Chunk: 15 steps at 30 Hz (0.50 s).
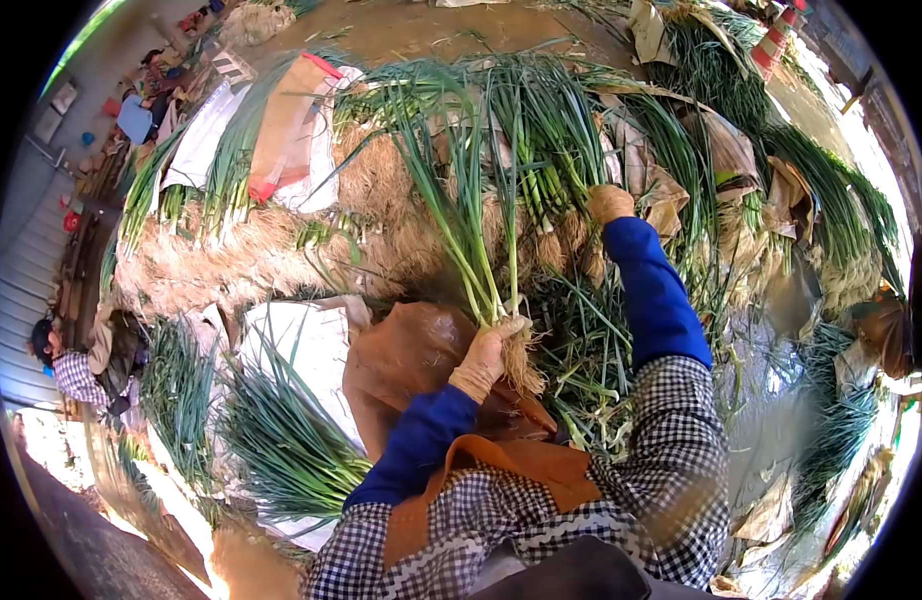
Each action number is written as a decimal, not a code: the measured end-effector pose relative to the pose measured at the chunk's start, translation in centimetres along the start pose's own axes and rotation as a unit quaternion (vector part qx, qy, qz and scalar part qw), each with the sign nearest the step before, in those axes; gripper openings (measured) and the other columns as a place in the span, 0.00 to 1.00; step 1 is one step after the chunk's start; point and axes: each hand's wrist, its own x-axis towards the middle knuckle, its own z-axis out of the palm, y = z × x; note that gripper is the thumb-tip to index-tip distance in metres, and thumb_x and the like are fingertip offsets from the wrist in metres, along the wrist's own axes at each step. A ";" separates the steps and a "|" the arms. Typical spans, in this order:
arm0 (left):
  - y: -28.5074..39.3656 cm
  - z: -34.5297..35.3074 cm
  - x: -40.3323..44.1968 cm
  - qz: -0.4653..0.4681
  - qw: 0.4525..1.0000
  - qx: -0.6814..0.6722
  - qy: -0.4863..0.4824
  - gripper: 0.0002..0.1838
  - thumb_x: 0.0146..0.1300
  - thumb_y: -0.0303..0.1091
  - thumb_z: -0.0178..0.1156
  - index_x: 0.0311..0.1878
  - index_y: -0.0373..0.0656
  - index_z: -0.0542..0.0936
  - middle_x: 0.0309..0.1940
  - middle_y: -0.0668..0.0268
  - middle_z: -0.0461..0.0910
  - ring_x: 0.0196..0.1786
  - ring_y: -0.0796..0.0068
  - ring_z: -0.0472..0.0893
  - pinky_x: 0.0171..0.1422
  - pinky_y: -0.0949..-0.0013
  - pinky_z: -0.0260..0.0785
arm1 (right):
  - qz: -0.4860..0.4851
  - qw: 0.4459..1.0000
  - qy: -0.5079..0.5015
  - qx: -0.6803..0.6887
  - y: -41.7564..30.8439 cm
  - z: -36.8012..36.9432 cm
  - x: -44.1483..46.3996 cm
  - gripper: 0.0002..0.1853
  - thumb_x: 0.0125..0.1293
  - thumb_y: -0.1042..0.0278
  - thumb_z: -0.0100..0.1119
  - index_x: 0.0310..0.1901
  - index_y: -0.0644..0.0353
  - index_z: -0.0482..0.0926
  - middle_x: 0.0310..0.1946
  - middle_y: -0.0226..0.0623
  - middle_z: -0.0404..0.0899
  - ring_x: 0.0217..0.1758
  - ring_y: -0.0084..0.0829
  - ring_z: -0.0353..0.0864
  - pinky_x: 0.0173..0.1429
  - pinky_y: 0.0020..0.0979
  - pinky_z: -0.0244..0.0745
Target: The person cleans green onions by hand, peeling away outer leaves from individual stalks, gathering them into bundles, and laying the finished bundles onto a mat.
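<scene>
My left hand [486,360], in a tan glove, is closed around the white ends of a few long green onions [471,230] in front of my apron. Their pale roots [522,365] hang out past the fist, and the green leaves point away from me. Farther out, my right hand [609,203], also gloved, is closed at the stalks of green onions [546,165] on the heap. How many stalks it grips is hidden. Below the right arm lies a tangle of loose green leaves [586,340].
A long heap of onions with matted roots [231,250] stretches across in front. A brown sheet [401,360] covers my lap. A trimmed-looking onion bundle [301,440] rests on white sacking [291,335] at left. Another person [81,375] sits far left; a striped cone [776,42] stands back right.
</scene>
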 end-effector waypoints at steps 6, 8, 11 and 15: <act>1.2 -0.5 -0.7 0.001 0.986 -0.115 -0.120 0.24 0.65 0.32 0.54 0.63 0.39 0.66 0.33 0.66 0.79 0.31 0.80 0.78 0.33 0.77 0.74 | -0.266 0.900 -0.330 -0.102 -2.3 -4.6 -18.4 0.16 0.67 0.57 0.42 0.34 0.58 0.78 0.21 0.33 0.74 0.21 0.28 0.73 0.34 0.35 0.74; 1.0 -0.6 -0.5 -0.009 0.984 -0.108 -0.143 0.23 0.66 0.34 0.53 0.63 0.38 0.66 0.34 0.64 0.78 0.32 0.79 0.77 0.34 0.77 0.72 | -0.325 0.843 -0.398 -0.161 -2.1 -2.1 -22.8 0.16 0.68 0.59 0.41 0.34 0.58 0.79 0.22 0.32 0.74 0.22 0.27 0.74 0.37 0.35 0.75; -0.1 -1.2 -0.1 -0.013 0.998 -0.016 -0.059 0.22 0.66 0.34 0.52 0.62 0.37 0.67 0.35 0.66 0.77 0.34 0.79 0.76 0.36 0.77 0.72 | -0.365 0.842 -0.390 -0.075 -0.7 2.6 -25.3 0.14 0.67 0.58 0.47 0.36 0.59 0.77 0.38 0.32 0.79 0.34 0.32 0.81 0.44 0.34 0.76; -0.1 -1.2 -0.3 0.028 0.997 0.063 -0.024 0.24 0.62 0.29 0.57 0.62 0.37 0.68 0.40 0.66 0.77 0.42 0.75 0.77 0.49 0.74 0.71 | -0.025 0.836 -0.125 0.534 -6.8 -2.5 -20.8 0.18 0.68 0.53 0.49 0.47 0.59 0.77 0.28 0.33 0.79 0.26 0.31 0.75 0.34 0.27 0.73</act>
